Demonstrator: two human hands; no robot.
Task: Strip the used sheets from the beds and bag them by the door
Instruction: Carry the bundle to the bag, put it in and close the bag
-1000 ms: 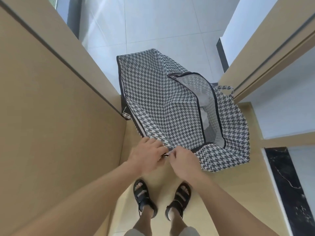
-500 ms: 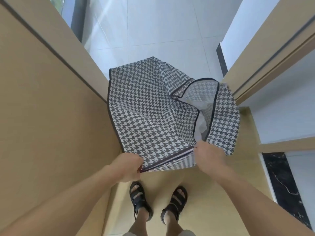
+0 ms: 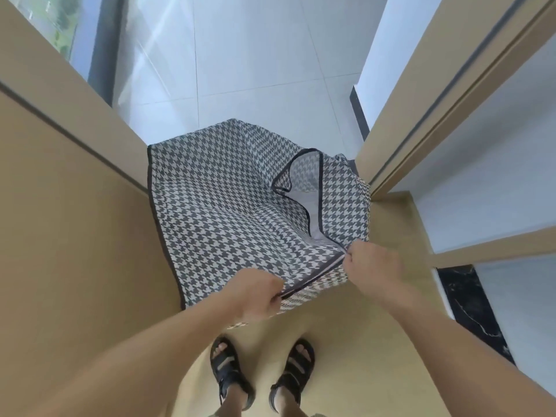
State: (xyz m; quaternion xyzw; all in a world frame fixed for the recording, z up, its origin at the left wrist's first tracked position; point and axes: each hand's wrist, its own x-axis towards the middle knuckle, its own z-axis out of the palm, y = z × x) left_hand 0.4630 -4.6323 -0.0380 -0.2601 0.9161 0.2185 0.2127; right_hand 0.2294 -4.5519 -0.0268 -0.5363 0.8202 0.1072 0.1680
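Note:
A large grey-and-white houndstooth bag with dark trim stands in the doorway in front of me. My left hand is closed on the near end of its zipped edge. My right hand pinches the zip at the point where the closed seam meets the open part. Beyond my right hand the bag's mouth gapes and shows a pale lining. No sheets are visible; the inside of the bag is mostly hidden.
A tan door panel rises close on my left and a tan door frame on my right. White tiled floor lies beyond the bag. A black marble strip runs at lower right. My sandalled feet stand on beige floor.
My hands, together at the bag's near corner a second ago, have drawn apart. The right hand has travelled right along the zip, and the closed seam between them has lengthened.

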